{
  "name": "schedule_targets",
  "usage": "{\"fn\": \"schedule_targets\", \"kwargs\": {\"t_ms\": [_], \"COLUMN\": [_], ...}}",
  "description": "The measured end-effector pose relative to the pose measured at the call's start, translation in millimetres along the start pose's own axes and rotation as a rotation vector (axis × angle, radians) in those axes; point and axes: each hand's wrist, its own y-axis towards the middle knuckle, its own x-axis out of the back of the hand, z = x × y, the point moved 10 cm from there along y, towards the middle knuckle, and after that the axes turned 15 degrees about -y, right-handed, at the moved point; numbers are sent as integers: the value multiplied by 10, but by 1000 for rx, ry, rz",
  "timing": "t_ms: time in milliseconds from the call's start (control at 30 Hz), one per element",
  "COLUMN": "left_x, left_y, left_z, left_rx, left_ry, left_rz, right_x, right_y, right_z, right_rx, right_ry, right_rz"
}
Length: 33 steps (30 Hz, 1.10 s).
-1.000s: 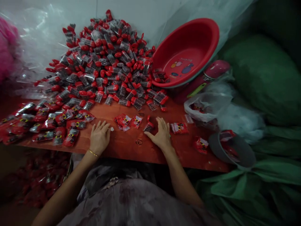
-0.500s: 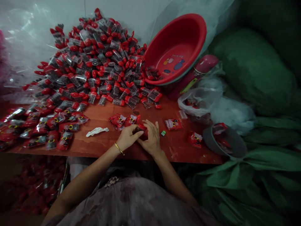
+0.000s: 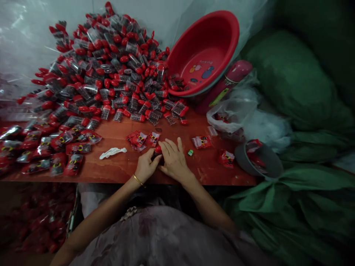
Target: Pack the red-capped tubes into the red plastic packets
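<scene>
A small red-capped container (image 3: pixel 158 149) is between my hands, low over the front of the table; most of it is covered by fingers. My left hand (image 3: pixel 146 165), a gold bangle on its wrist, is closed with thumb and fingers on its left side. My right hand (image 3: pixel 174 159) lies over it from the right, fingers fairly straight and bent down onto it, thumb tucked below. Just beyond are red printed packets (image 3: pixel 138 139) and a single packet (image 3: pixel 153 138). A small green piece (image 3: pixel 190 152) lies right of my right hand.
Behind is a tall heap of clear red-capped containers (image 3: pixel 111 77), with a tilted red basin (image 3: pixel 202 48) beside it. Filled packets (image 3: pixel 55 147) lie left, a white cloth strip (image 3: pixel 113 152) nearer. At right are another packet (image 3: pixel 202 142), a grey bowl (image 3: pixel 244 162) and a pink bottle (image 3: pixel 239 71).
My right hand has turned further over the container, its fingers now lying across it, and more of the red end shows between the hands. The whole view has shifted slightly.
</scene>
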Motion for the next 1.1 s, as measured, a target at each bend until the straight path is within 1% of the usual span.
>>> {"fn": "schedule_targets", "kwargs": {"t_ms": [133, 233, 300, 433, 567, 633, 700, 733, 800, 867, 900, 933, 1000, 1100], "left_x": [-26, -26, -3, 42, 5, -16, 38, 99, 260, 423, 493, 547, 598, 570], "left_y": [-19, -29, -32, -19, 8, 9, 3, 2, 9, 41, 70, 107, 181, 215], "left_z": [42, 66, 73, 74, 71, 28, -61, -126, -283, -408, -429, -415, -314, -161], "left_rx": [1, 3, 5, 9, 20, 9, -20, -48, -125, -193, -205, -199, -161, -142], "left_ry": [-44, -48, -39, -2, 83, 86, 75, 102, 255, 481, 580, 662, 780, 870], "left_rz": [-3, -2, -21, -63, -40, -20, -44, -75, -149, -213, -231, -230, -178, -71], "right_x": [-96, -120, -163, -257, -300, -339, -391, -417, -461, -498, -510, -509, -462, -404], "right_y": [-108, -120, -103, -88, -119, -122, -122, -125, -135, -125, -106, -76, 27, 267], "right_z": [27, 33, 21, 1, -21, -74, -211, -315, -538, -701, -747, -774, -778, -707], "right_rx": [-85, -116, -135, -178, -210, -218, -256, -291, -352, -351, -329, -304, -267, -282], "right_ry": [13, 73, 118, 175, 199, 193, 151, 118, 45, -6, -19, -25, -22, -17], "right_rz": [-60, -130, -139, -121, -109, -62, 9, 49, 132, 214, 248, 269, 261, 230]}}
